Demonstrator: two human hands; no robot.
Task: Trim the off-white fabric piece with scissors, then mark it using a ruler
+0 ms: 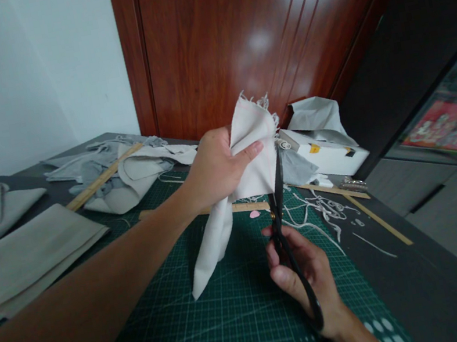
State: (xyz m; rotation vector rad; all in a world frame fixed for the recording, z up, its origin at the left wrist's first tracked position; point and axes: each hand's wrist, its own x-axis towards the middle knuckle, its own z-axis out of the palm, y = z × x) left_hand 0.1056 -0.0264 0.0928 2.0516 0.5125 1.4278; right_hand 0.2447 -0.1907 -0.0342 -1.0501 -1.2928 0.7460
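Observation:
My left hand [219, 167] grips a piece of white fabric [247, 126], thumb on the near face, fingers hidden behind it. Loose threads fray from the fabric's top and right edge, and a faint pink line runs near that edge. A folded tail of the cloth hangs below the hand towards the mat. In my right hand [303, 270] is a pair of black scissors [278, 209], its fingers around the handles. The blades point up along the fabric's right edge; whether cloth lies between them I cannot make out.
Under the hands lies a green cutting mat [171, 322]. Folded fabric [35, 252] lies left, beside a wooden ruler [101, 178] and grey scraps [98, 161]. A white box [326, 151], cut fabric strips [327, 206] and another ruler [378, 218] are at the right.

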